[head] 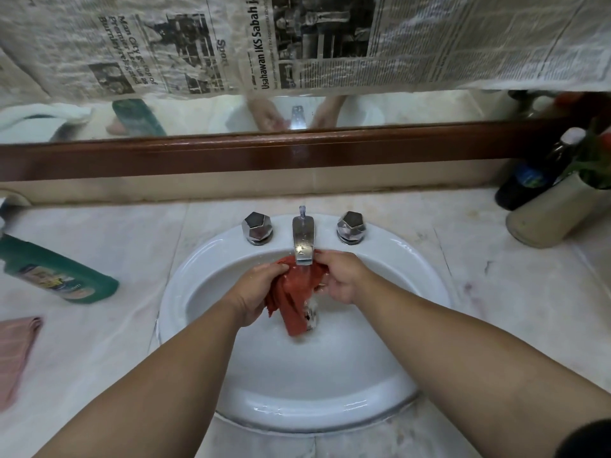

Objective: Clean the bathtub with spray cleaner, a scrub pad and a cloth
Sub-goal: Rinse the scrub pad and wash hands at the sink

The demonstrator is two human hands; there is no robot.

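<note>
Red cloth (291,292) is bunched up right under the faucet (303,239) spout, over the white sink (205,259), with water running onto it. Both hands are clamped on it: left hand (254,289) grips the left side, right hand (340,276) pinches the right edge, and the cloth's tail hangs down toward the drain. A green bottle (56,271) lies on its side on the marble surface (99,358) to the left, with a pink cloth (16,352) nearer the edge. A dark bottle (532,173) and a beige vase (549,213) sit far right.
</note>
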